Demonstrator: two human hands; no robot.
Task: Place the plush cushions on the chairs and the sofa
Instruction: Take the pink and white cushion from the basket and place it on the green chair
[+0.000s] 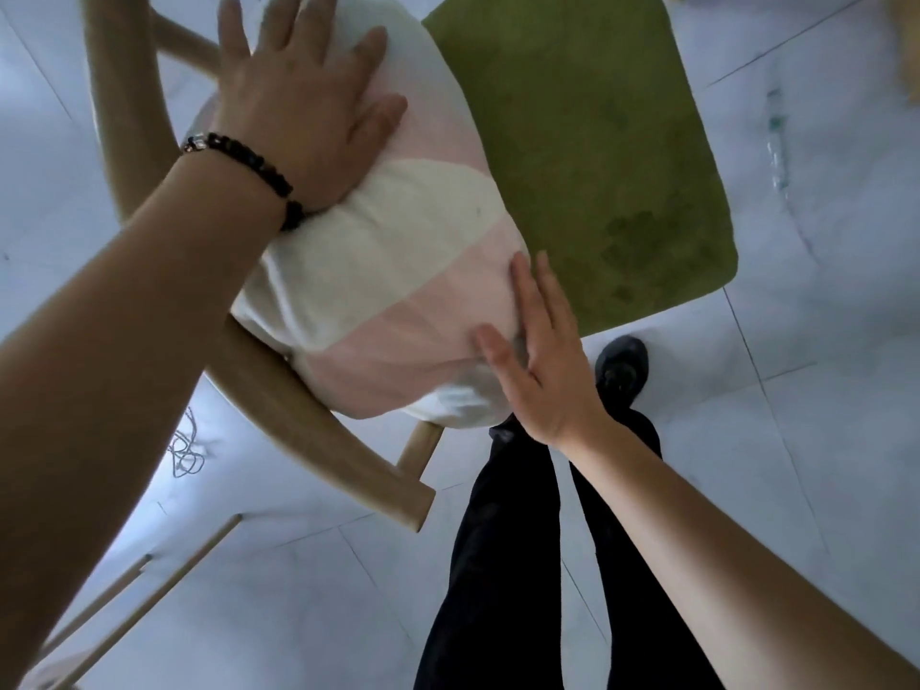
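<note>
A pink and cream plush cushion (398, 271) leans against the curved wooden backrest (279, 390) of a chair with a green seat pad (597, 141). My left hand (303, 102), wearing a dark bead bracelet, lies flat with spread fingers on the cushion's upper part. At the cushion's lower right edge my right hand (542, 361) presses flat, fingers straight. Neither hand grips the fabric.
White tiled floor (821, 341) surrounds the chair. My black trousers and a dark shoe (622, 366) stand close to the seat's front corner. A tangle of thin cord (186, 450) lies on the floor at left. Wooden rails of other furniture (149, 580) show at lower left.
</note>
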